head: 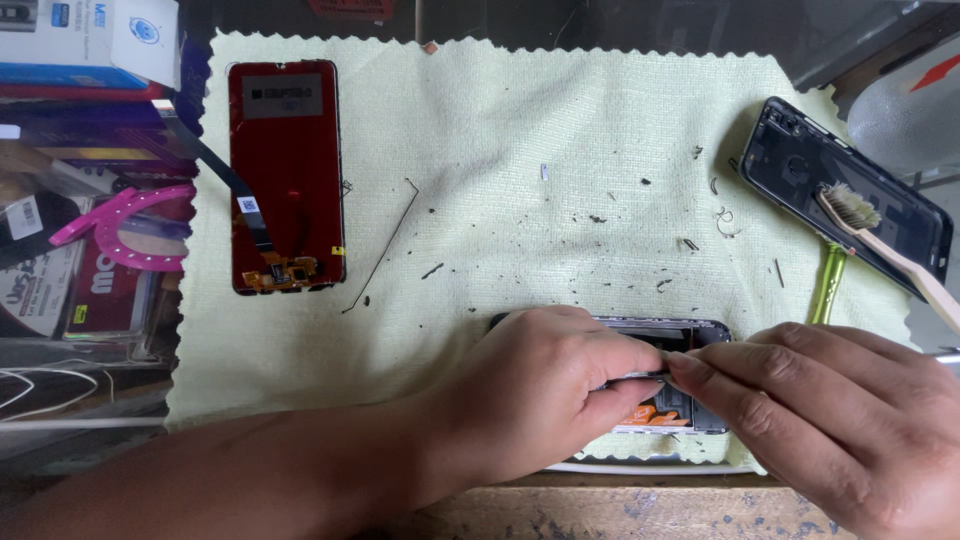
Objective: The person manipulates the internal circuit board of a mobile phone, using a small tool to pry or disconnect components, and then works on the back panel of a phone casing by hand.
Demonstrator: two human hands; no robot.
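Rough woven cloth, glossy phone back

A worn wooden bench carries a pale green cloth spread across most of it; boxes and packets crowd the bench's left edge.

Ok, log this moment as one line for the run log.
left hand: steadies opened phone | right hand: pinching thin metal piece with left | cloth: red screen panel, brush

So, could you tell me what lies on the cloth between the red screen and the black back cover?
In the head view, only bare cloth with dark specks, a thin wire and a small pale sliver lies between the red screen and the back cover.
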